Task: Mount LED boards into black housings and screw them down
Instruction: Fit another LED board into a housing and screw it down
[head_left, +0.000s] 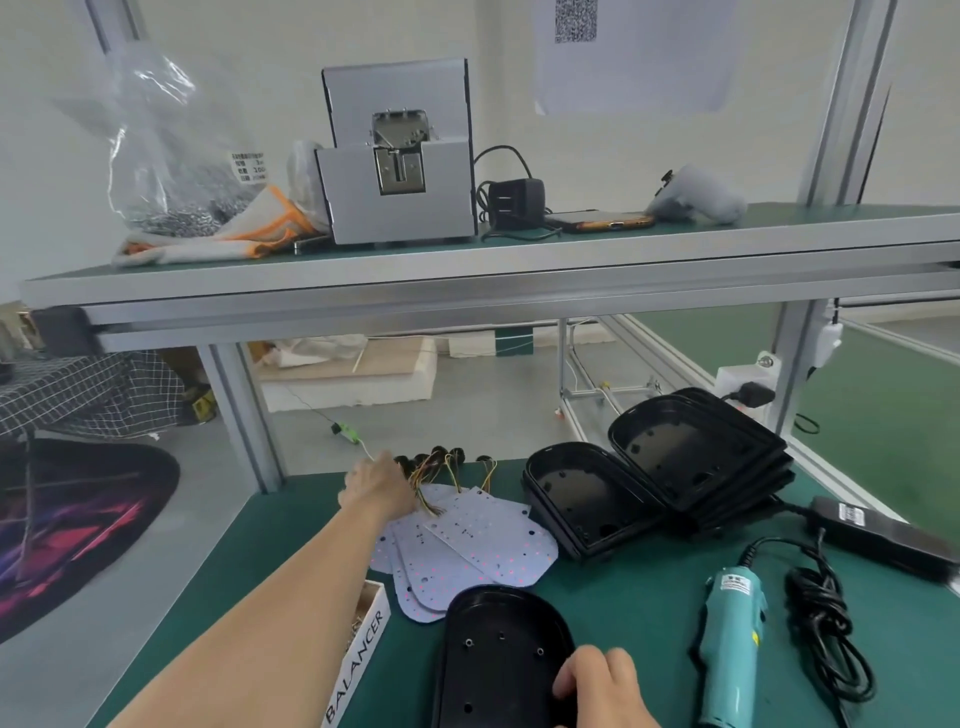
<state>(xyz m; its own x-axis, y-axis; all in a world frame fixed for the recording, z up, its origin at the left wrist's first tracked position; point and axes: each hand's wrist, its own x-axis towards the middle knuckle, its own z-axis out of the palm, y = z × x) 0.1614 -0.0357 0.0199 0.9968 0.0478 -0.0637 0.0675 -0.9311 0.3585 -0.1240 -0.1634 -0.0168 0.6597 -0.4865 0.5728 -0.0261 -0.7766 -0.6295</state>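
Observation:
Several white LED boards (467, 551) with red dots lie fanned on the green mat, their coloured wires (441, 473) bunched at the far end. My left hand (379, 488) reaches out over that far end and grips the wire bundle. An empty black housing (498, 654) lies close to me, open side up. My right hand (597, 686) holds its right edge with curled fingers. Two stacks of black housings (587, 499) (696, 457) stand at the right. A teal electric screwdriver (727, 649) lies on the mat to the right of the near housing.
A white box marked BALANCER (358, 660) sits by my left forearm. The screwdriver's black cable (826, 623) and power brick (883, 530) lie at the right. On the upper shelf (467, 270) stand a screw feeder (397, 156), a bag of screws (171, 156), gloves and a phone.

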